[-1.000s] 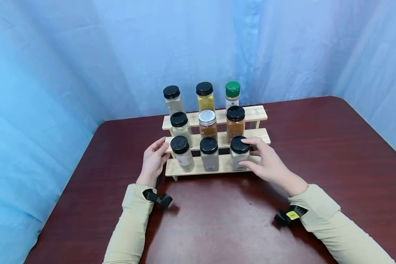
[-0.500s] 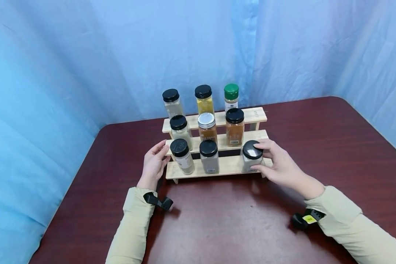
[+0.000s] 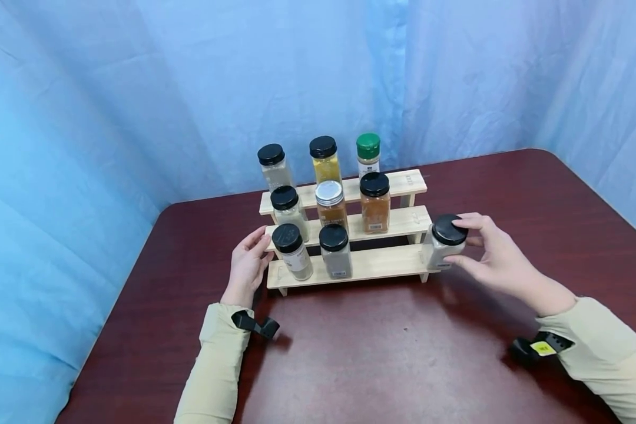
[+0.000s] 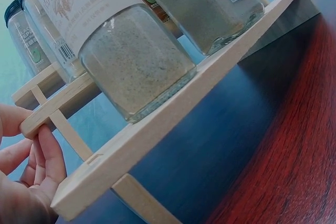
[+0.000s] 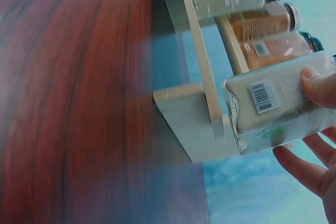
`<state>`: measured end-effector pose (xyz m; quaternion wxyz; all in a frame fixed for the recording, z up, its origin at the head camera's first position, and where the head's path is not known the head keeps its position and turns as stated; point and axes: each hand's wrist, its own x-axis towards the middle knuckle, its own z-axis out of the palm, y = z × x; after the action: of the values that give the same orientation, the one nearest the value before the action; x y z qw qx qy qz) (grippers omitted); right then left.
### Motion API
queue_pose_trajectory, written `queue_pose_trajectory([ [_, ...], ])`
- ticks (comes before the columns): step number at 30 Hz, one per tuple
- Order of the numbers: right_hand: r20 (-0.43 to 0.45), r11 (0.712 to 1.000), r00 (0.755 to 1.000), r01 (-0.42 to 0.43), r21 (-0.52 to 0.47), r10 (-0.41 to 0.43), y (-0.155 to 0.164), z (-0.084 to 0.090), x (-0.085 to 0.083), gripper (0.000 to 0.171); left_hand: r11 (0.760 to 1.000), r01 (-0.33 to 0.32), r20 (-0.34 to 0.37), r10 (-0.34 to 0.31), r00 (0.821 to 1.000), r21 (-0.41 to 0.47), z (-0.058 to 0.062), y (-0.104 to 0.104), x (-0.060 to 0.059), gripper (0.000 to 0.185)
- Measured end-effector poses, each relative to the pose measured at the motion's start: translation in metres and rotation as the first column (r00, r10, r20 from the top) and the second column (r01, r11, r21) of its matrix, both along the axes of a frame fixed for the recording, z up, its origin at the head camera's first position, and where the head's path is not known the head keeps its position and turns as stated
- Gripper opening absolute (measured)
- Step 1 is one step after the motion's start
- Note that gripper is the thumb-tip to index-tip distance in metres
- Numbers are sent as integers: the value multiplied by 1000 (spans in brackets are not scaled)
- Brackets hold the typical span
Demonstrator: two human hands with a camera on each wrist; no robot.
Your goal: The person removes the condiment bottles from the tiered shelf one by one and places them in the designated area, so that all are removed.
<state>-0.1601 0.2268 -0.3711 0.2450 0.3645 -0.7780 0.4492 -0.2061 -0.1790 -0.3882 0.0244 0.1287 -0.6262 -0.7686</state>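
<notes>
The right hand (image 3: 495, 256) held the black-lidded spice jar (image 3: 444, 247) with fingers curled over its lid and thumb on the glass near its base. The jar stood upright, long axis vertical, just off the right end of the wooden rack's (image 3: 381, 265) lowest step, at about 3 o'clock from the rack's middle; whether its base touched the surface (image 3: 376, 353) or hung just above it could not be told. In the right wrist view the jar (image 5: 278, 103) lay close beside the rack's end post (image 5: 202, 124), fingertips (image 5: 317, 85) on its side.

The left hand (image 3: 246, 265) was at the rack's opposite end, at about 9 o'clock, its fingers loosely curled against the end of the middle step (image 4: 39, 121). It was well apart from the jar, with two other jars (image 3: 314, 250) on the bottom step between, so the right hand was far the nearer.
</notes>
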Motion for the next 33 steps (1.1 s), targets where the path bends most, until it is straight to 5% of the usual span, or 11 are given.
queue_pose_trajectory([
  [9, 53, 992, 994, 90, 86, -94, 23, -2, -3, 58, 1000, -6, -11, 6, 1000, 7, -2, 0, 1, 43],
  [12, 71, 981, 986, 139, 136, -149, 28, -2, -8, 68, 1000, -4, -12, 4, 1000, 5, -2, 0, 1, 42],
  [15, 82, 968, 979, 169, 187, -187, 34, -1, -17, 77, 1000, -5, -8, 6, 1000, 7, -1, 0, 0, 42],
  [25, 196, 902, 922, 253, 349, -335, 49, -3, -52, 64, 1000, -7, -11, 7, 1000, 18, 0, 1, 0, 42],
  [33, 251, 907, 900, 270, 322, -357, 53, -8, -74, 61, 1000, -4, -6, 4, 1000, 12, -1, 1, -1, 43],
])
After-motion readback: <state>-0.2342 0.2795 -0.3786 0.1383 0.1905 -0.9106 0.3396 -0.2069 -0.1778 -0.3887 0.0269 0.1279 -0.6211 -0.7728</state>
